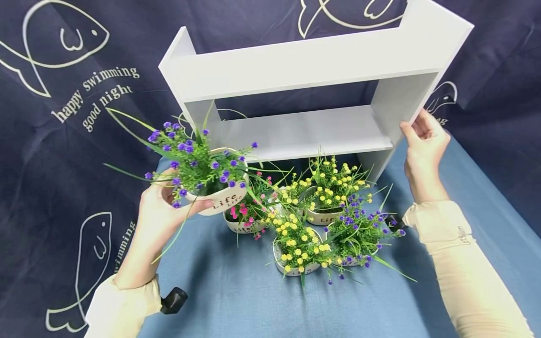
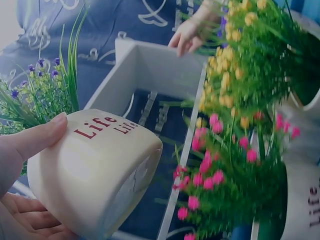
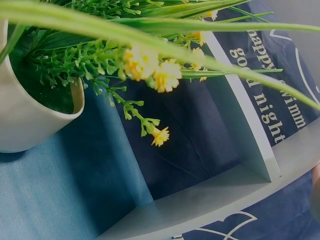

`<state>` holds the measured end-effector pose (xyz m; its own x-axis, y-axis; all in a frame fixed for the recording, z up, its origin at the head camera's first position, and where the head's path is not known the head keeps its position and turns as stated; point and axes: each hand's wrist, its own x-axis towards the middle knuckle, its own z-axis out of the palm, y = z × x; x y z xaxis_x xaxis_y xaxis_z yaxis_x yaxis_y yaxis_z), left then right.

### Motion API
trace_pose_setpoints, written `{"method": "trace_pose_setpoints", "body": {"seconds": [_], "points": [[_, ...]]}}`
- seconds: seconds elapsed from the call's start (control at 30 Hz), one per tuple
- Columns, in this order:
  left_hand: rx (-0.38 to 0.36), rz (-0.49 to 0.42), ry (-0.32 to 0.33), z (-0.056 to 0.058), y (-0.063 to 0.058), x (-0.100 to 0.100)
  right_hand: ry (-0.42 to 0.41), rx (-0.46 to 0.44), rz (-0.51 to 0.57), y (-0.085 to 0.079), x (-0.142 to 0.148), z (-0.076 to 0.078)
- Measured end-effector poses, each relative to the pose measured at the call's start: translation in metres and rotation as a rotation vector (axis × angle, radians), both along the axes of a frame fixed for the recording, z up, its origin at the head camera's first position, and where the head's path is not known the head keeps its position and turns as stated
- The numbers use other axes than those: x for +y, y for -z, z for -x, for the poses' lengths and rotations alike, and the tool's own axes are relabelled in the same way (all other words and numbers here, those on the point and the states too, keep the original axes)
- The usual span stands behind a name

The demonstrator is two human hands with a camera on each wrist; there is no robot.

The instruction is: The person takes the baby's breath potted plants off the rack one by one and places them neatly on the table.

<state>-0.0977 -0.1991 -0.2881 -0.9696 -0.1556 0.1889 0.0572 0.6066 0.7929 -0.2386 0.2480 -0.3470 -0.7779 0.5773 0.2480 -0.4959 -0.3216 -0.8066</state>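
Observation:
My left hand (image 1: 162, 206) holds a cream pot (image 2: 95, 165) lettered "Life", with its thumb on the wall and its fingers around the far side. Purple flowers (image 1: 190, 159) and long grass blades grow from this pot, raised off the table in front of the left end of the white shelf (image 1: 296, 61). At the shelf's right side panel (image 1: 405, 94), my right hand (image 1: 427, 145) grips the edge, its thumb at the front and its fingers partly hidden behind. Only a sliver of that hand shows at the edge of the right wrist view.
Several potted plants stand in front of the shelf: pink flowers (image 1: 243, 211), yellow flowers at the back (image 1: 334, 185) and front (image 1: 297, 246), and purple flowers (image 1: 357, 230) at right. Blue cloth (image 1: 253, 300) covers the table. A dark fish-print curtain (image 1: 105, 164) hangs behind.

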Motion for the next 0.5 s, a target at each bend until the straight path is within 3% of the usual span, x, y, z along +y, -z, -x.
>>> {"method": "trace_pose_setpoints", "body": {"seconds": [0.23,0.5], "points": [[-0.014,0.005,-0.134,0.000,0.010,-0.027,-0.001,-0.008,0.015,-0.002,-0.001,-0.002],[-0.027,-0.022,-0.262,-0.010,0.018,-0.050,-0.007,0.006,0.021,-0.003,-0.003,-0.002]]}}
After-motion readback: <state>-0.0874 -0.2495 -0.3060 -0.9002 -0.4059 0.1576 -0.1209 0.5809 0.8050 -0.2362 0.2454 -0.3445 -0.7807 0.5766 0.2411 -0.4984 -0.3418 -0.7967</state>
